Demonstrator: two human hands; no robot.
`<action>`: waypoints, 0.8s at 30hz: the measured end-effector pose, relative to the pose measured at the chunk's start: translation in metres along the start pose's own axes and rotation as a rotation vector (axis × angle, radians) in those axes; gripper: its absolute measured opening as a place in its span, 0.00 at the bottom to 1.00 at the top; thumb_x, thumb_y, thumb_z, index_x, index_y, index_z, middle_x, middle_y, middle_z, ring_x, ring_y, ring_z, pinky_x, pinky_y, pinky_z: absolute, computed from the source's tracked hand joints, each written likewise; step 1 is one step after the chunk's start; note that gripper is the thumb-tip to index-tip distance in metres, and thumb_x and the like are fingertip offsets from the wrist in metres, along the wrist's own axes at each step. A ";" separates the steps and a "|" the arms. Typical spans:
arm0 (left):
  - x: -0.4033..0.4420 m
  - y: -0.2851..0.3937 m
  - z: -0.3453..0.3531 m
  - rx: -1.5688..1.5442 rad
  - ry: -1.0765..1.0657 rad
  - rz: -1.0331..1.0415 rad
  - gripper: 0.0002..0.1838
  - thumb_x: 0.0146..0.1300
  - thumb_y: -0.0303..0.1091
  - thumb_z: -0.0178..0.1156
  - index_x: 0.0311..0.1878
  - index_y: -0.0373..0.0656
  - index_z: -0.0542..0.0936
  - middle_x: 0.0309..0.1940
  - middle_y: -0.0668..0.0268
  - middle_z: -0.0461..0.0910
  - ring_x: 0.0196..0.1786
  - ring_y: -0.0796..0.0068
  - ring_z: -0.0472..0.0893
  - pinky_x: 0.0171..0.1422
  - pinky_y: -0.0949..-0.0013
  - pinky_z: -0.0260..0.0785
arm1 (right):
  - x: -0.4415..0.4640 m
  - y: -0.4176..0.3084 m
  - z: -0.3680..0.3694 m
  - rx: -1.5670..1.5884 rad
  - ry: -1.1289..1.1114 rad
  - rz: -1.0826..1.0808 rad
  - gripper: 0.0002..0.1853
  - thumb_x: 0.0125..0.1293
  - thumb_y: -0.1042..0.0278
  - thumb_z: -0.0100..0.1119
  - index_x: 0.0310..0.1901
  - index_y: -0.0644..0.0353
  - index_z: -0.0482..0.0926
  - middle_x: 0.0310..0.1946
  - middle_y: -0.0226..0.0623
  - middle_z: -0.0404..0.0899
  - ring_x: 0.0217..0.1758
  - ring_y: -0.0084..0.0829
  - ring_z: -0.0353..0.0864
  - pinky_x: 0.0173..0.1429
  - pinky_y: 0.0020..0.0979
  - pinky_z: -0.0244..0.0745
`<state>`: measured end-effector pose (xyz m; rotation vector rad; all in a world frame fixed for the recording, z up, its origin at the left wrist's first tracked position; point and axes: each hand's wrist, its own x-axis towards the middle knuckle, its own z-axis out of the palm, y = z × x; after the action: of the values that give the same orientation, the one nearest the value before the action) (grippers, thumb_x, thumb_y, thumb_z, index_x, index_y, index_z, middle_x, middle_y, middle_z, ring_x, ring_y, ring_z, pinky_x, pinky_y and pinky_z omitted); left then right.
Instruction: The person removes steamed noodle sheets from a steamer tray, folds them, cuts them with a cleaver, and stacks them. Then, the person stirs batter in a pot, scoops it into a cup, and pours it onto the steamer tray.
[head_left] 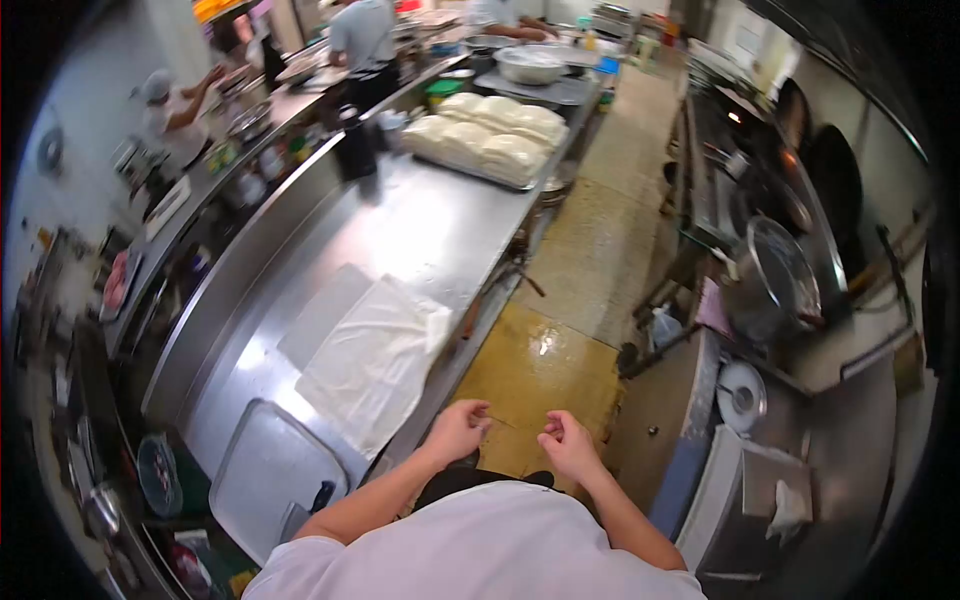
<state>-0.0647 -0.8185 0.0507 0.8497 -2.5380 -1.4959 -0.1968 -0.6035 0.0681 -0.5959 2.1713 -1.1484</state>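
Observation:
My left hand (459, 431) hangs in front of my body, beside the near edge of the steel worktable (400, 225). Its fingers are loosely bent and apart, with nothing in them. My right hand (568, 442) hovers over the floor, facing the left one across a small gap, its thumb and fingers apart and holding nothing. A white cloth (375, 365) lies creased on the table, near my left hand. Closer to my left elbow is a metal tray (275, 470) with a dark-handled tool (322, 494) on its near side.
Several plastic-wrapped white bundles (485, 135) fill a tray farther along the table, near a dark bottle (354, 145). A large steel pot (770, 280) stands by the stove at right. Co-workers (365, 40) are at the back. A wet tiled floor (550, 350) runs between.

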 end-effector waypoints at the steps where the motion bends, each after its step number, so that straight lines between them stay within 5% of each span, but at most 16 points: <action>1: -0.006 -0.019 -0.024 0.093 0.088 0.002 0.21 0.64 0.38 0.72 0.56 0.37 0.82 0.47 0.53 0.84 0.46 0.58 0.86 0.53 0.57 0.79 | 0.010 -0.006 0.016 -0.020 -0.040 -0.020 0.26 0.65 0.68 0.68 0.63 0.67 0.74 0.47 0.43 0.84 0.41 0.31 0.85 0.49 0.34 0.82; 4: -0.028 -0.060 -0.089 0.440 0.132 -0.203 0.23 0.59 0.42 0.76 0.51 0.39 0.79 0.49 0.53 0.80 0.51 0.51 0.82 0.56 0.52 0.76 | 0.030 -0.035 0.064 -0.076 -0.175 -0.048 0.27 0.65 0.67 0.68 0.63 0.68 0.74 0.48 0.45 0.83 0.43 0.32 0.86 0.50 0.35 0.82; 10: -0.073 -0.163 -0.112 0.537 0.243 0.050 0.18 0.57 0.38 0.73 0.45 0.41 0.79 0.43 0.54 0.78 0.46 0.48 0.79 0.52 0.51 0.74 | 0.061 -0.080 0.153 -0.251 -0.356 -0.222 0.27 0.66 0.66 0.67 0.63 0.69 0.74 0.51 0.50 0.83 0.45 0.39 0.87 0.52 0.38 0.83; 13: -0.073 -0.178 -0.107 0.485 0.344 0.120 0.11 0.56 0.33 0.69 0.41 0.42 0.80 0.39 0.56 0.77 0.45 0.51 0.79 0.50 0.53 0.73 | 0.074 -0.096 0.197 -0.326 -0.331 -0.419 0.27 0.64 0.67 0.67 0.63 0.69 0.74 0.51 0.51 0.83 0.50 0.48 0.86 0.59 0.41 0.80; 16: -0.067 -0.174 -0.113 0.381 0.456 0.123 0.06 0.58 0.30 0.66 0.37 0.43 0.80 0.35 0.56 0.79 0.43 0.49 0.80 0.48 0.51 0.74 | 0.088 -0.127 0.232 -0.396 -0.243 -0.875 0.27 0.60 0.68 0.63 0.63 0.63 0.76 0.47 0.51 0.82 0.53 0.54 0.82 0.64 0.46 0.75; 19: -0.059 -0.147 -0.141 0.192 0.620 0.068 0.06 0.62 0.32 0.65 0.39 0.42 0.80 0.33 0.53 0.81 0.40 0.47 0.81 0.46 0.49 0.74 | 0.134 -0.127 0.258 -0.787 -0.248 -0.970 0.22 0.56 0.68 0.62 0.54 0.59 0.82 0.41 0.46 0.82 0.49 0.50 0.82 0.62 0.46 0.73; 22: -0.046 -0.123 -0.177 0.063 0.564 -0.170 0.11 0.65 0.38 0.67 0.38 0.39 0.81 0.33 0.51 0.82 0.39 0.45 0.82 0.47 0.47 0.75 | 0.195 -0.119 0.243 -0.933 -0.076 -0.915 0.09 0.53 0.70 0.62 0.37 0.55 0.85 0.34 0.42 0.81 0.45 0.45 0.81 0.59 0.47 0.72; 24: -0.041 -0.099 -0.199 0.321 0.252 -0.227 0.16 0.65 0.44 0.68 0.36 0.38 0.83 0.34 0.50 0.83 0.40 0.45 0.82 0.49 0.48 0.76 | 0.219 -0.115 0.219 -0.909 0.081 -0.836 0.04 0.53 0.70 0.62 0.30 0.53 0.85 0.33 0.41 0.81 0.46 0.44 0.81 0.60 0.47 0.70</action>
<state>0.0779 -0.9911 0.0808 1.3140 -2.5920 -0.9570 -0.1905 -0.9274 0.0025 -2.0009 2.5152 -0.4252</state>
